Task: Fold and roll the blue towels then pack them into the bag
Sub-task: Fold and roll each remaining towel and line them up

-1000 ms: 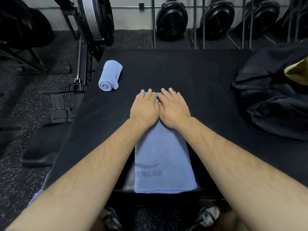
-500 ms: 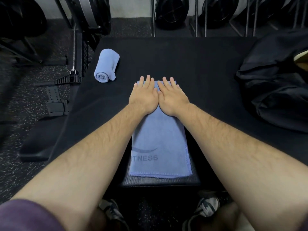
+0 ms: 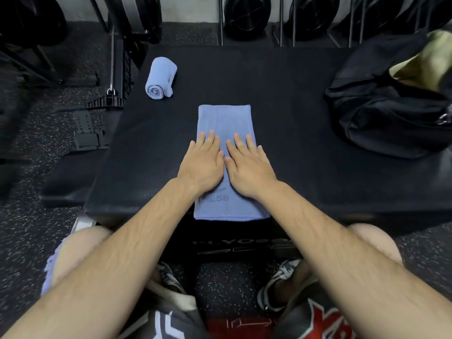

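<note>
From the head camera, a folded blue towel [image 3: 225, 123] lies as a long strip on a black padded bench [image 3: 281, 94], running from the bench's near edge away from the person. Grey lettering shows near its close end, partly hidden by the wrists. The left hand [image 3: 203, 162] and the right hand [image 3: 247, 165] rest flat on the towel side by side, palms down, around the middle of the strip. The fingers of each hand are straight and slightly spread (nothing is pinched or gripped), and the two thumbs nearly touch at the towel's centre line.

A second blue towel, already rolled [image 3: 160, 78], sits at the far left corner of the bench, well apart from the hands. A black bag [image 3: 381, 113] lies open on the right side of the bench, showing a pale yellowish lining [image 3: 425, 67]. Weight plates [image 3: 247, 18] stand on a rack behind the bench, above speckled rubber flooring [image 3: 36, 228].
</note>
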Demonstrator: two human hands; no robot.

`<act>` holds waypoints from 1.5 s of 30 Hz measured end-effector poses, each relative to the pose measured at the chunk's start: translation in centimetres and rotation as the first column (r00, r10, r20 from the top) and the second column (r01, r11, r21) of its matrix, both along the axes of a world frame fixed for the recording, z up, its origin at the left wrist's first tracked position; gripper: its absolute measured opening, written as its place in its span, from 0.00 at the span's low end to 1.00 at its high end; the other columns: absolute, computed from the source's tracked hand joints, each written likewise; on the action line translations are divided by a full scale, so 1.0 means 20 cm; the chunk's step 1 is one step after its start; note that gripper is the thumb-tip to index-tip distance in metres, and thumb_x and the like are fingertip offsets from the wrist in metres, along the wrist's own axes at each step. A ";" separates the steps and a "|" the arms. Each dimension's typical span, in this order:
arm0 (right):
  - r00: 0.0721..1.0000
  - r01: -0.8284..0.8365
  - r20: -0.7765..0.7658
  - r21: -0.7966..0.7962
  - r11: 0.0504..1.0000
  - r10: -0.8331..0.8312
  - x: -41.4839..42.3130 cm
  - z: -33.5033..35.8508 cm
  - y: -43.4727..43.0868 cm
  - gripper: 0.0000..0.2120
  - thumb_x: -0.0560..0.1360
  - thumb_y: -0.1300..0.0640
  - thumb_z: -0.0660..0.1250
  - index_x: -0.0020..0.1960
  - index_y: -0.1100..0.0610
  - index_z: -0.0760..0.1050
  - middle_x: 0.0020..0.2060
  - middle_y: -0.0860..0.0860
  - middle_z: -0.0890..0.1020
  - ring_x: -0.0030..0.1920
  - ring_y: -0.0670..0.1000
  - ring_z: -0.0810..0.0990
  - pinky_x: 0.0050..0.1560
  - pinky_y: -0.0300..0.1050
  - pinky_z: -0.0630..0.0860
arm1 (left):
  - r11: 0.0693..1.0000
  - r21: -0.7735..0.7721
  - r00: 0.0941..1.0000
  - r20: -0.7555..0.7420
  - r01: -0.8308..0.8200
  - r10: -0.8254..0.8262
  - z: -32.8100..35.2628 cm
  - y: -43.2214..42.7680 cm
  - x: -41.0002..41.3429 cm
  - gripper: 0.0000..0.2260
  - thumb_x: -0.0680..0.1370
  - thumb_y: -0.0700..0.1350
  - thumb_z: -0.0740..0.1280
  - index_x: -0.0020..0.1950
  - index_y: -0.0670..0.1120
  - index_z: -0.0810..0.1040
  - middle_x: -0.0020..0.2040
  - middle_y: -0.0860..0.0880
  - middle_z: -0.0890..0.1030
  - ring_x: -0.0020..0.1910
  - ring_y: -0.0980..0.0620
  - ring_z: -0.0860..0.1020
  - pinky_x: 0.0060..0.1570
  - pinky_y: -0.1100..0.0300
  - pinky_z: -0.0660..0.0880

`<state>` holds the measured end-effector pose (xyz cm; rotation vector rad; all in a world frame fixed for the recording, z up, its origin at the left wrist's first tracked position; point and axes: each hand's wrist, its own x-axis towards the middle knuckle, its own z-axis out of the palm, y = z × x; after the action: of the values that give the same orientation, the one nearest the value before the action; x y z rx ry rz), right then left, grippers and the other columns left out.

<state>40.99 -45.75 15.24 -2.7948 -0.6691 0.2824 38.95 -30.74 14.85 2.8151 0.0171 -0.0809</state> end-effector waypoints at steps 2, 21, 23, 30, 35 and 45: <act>1.000 -0.009 -0.002 -0.008 1.000 0.009 -0.09 -0.01 -0.03 0.27 0.86 0.45 0.41 0.84 0.52 0.46 0.83 0.49 0.44 0.82 0.53 0.37 0.81 0.56 0.41 | 1.000 0.003 1.000 -0.013 0.015 -0.015 -0.01 -0.03 -0.13 0.25 0.87 0.49 0.46 0.83 0.41 0.51 0.84 0.44 0.49 0.82 0.45 0.44 0.80 0.47 0.46; 0.868 -0.326 0.463 0.257 0.909 0.181 -0.46 -0.23 -0.45 0.23 0.77 0.52 0.72 0.71 0.54 0.76 0.69 0.53 0.75 0.67 0.58 0.70 0.65 0.50 0.73 | 0.989 0.043 0.887 0.438 0.144 -0.148 -0.29 -0.03 -0.73 0.28 0.82 0.54 0.63 0.79 0.42 0.67 0.79 0.46 0.66 0.80 0.45 0.61 0.78 0.47 0.57; 0.839 -0.333 0.526 0.296 0.895 0.138 -0.46 -0.24 -0.47 0.21 0.74 0.62 0.73 0.67 0.56 0.79 0.61 0.52 0.77 0.60 0.57 0.71 0.56 0.46 0.76 | 0.982 0.027 0.836 0.520 0.186 -0.173 -0.30 -0.02 -0.73 0.24 0.80 0.47 0.68 0.75 0.41 0.72 0.75 0.44 0.71 0.75 0.43 0.68 0.76 0.47 0.62; 0.832 -0.349 0.541 0.343 0.872 0.120 -0.45 -0.18 -0.48 0.11 0.80 0.53 0.70 0.61 0.51 0.84 0.50 0.44 0.82 0.53 0.52 0.77 0.49 0.47 0.78 | 0.977 -0.054 0.769 0.626 0.209 -0.130 -0.23 0.03 -0.72 0.12 0.81 0.40 0.66 0.62 0.41 0.82 0.56 0.46 0.79 0.54 0.45 0.77 0.57 0.55 0.75; 0.893 -0.344 0.391 0.273 0.898 0.223 -0.36 -0.08 -0.51 0.12 0.81 0.51 0.67 0.61 0.49 0.84 0.44 0.42 0.82 0.46 0.47 0.72 0.47 0.48 0.78 | 0.963 -0.078 0.849 0.493 0.259 -0.188 -0.09 0.12 -0.67 0.09 0.81 0.45 0.70 0.60 0.48 0.84 0.46 0.62 0.75 0.48 0.55 0.76 0.52 0.70 0.69; 0.971 -0.214 0.180 0.389 0.896 0.154 -0.27 -0.01 -0.49 0.04 0.79 0.50 0.70 0.53 0.43 0.80 0.48 0.39 0.80 0.49 0.42 0.78 0.53 0.41 0.75 | 0.911 -0.382 0.930 0.367 0.154 -0.003 -0.05 0.11 -0.59 0.09 0.80 0.43 0.71 0.58 0.52 0.86 0.50 0.56 0.76 0.50 0.54 0.77 0.49 0.73 0.69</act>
<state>35.50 -55.50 14.96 -2.3700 -0.9138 -0.0293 27.16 -28.53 13.79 2.3713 -0.1802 0.3727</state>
